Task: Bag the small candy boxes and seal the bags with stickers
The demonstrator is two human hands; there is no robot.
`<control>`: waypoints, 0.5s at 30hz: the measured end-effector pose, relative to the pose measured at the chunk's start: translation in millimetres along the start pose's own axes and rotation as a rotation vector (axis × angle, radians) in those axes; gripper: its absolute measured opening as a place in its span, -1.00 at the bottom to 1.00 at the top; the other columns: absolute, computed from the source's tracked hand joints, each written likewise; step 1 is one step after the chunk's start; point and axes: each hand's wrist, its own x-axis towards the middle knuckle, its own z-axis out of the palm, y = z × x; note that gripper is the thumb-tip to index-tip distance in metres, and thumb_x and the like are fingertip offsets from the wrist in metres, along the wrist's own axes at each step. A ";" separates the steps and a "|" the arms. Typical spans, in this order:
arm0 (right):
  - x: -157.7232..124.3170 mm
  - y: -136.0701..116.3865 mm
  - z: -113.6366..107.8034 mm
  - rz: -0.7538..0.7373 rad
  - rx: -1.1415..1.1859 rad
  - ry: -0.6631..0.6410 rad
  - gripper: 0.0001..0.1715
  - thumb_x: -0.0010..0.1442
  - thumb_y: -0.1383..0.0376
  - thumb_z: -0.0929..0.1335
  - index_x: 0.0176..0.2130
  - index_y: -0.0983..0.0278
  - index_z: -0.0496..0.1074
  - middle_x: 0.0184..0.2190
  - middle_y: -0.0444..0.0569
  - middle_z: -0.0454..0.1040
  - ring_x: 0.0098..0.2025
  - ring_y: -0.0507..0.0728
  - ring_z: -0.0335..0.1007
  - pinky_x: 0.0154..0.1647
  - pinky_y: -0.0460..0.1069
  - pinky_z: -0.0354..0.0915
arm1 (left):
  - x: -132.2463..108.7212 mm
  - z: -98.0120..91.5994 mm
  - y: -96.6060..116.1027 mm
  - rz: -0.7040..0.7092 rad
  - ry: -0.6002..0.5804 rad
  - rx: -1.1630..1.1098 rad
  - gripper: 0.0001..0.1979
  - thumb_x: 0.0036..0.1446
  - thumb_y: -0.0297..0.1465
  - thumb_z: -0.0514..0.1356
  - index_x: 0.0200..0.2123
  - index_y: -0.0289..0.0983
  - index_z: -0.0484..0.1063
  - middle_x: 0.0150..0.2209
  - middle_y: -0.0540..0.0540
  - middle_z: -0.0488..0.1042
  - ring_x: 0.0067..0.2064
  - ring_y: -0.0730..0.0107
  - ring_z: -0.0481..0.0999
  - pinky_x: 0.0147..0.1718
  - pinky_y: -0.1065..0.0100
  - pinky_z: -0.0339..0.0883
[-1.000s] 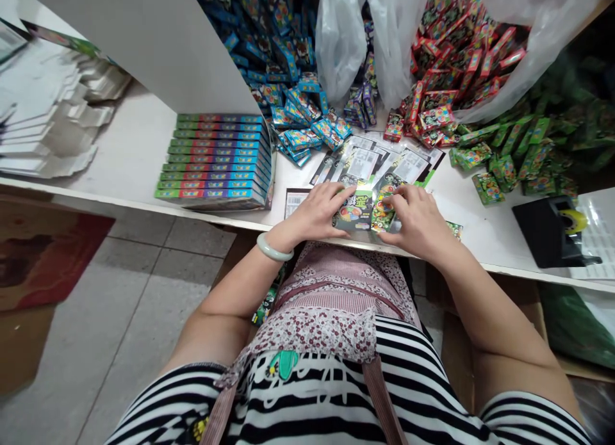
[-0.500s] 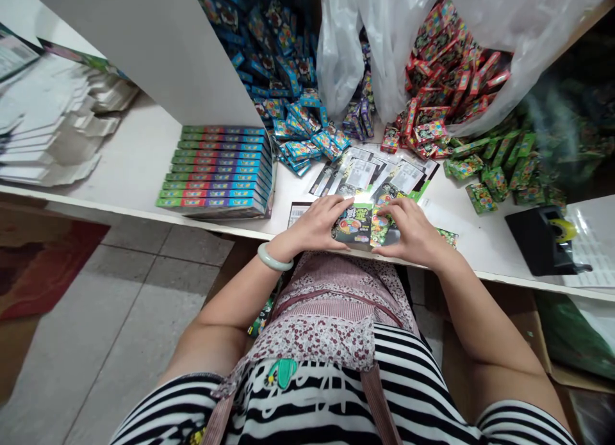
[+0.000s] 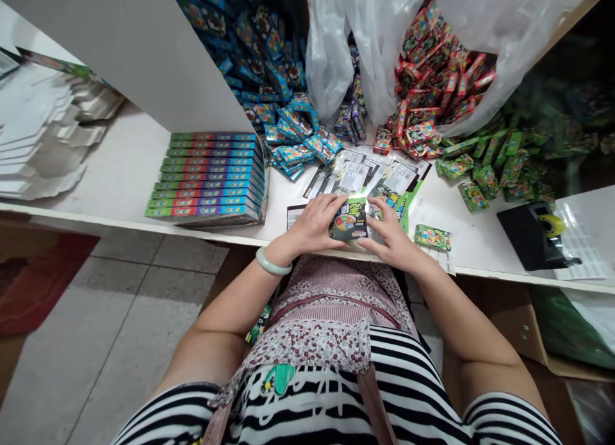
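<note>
Just inside the table's front edge, a flat black packet (image 3: 350, 222) with green lettering and a round colourful picture lies between my two hands. My left hand (image 3: 314, 226) grips its left side, thumb along the near edge and fingers over the far corner. My right hand (image 3: 391, 240) closes on its right edge with thumb and fingertips. Just beyond are overlapping flat printed sleeves (image 3: 353, 175) in black, white and green, partly covered by my fingers. A small green box (image 3: 433, 237) lies to the right of my right hand.
Stacked multicoloured boxes (image 3: 206, 176) stand at left, beside a white divider (image 3: 192, 80). Piles of blue boxes (image 3: 293, 141), red boxes (image 3: 423, 112) and green boxes (image 3: 490, 169) line the back, with plastic bags (image 3: 331, 54) hanging among them. A black tape dispenser (image 3: 526, 237) sits right.
My right hand has moved left, narrowing the gap to my left hand around the black packet. The small green box at right has come more fully into sight. The view has shifted slightly.
</note>
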 end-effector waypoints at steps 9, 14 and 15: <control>85.0 125.0 -70.3 0.480 -0.033 0.428 -0.70 0.25 0.19 0.32 -0.12 0.29 0.53 -0.16 0.09 0.57 -0.10 0.24 0.48 0.08 0.20 0.38 | -0.4 -6.2 -11.8 -0.082 0.074 -0.018 -0.01 -0.08 -0.10 0.46 0.34 -0.22 0.08 0.19 -0.33 0.34 0.21 -0.14 0.37 0.20 -0.14 0.30; 148.2 173.3 -91.8 0.650 -0.342 0.404 -0.37 0.14 0.20 0.43 0.14 0.42 0.38 0.11 0.32 0.44 0.18 0.40 0.31 0.27 0.30 0.17 | 0.6 1.2 -11.4 -0.087 0.062 -0.059 -0.11 -0.06 -0.11 0.46 0.25 -0.24 0.15 0.14 -0.32 0.38 0.17 -0.14 0.43 0.15 -0.15 0.36; 156.6 175.6 -91.2 0.691 -0.367 0.385 -0.28 0.10 0.17 0.46 0.16 0.45 0.34 0.14 0.35 0.41 0.21 0.42 0.27 0.29 0.30 0.14 | 0.6 1.3 -11.4 -0.091 0.057 -0.057 -0.11 -0.06 -0.10 0.46 0.25 -0.24 0.16 0.15 -0.32 0.38 0.18 -0.15 0.42 0.16 -0.14 0.35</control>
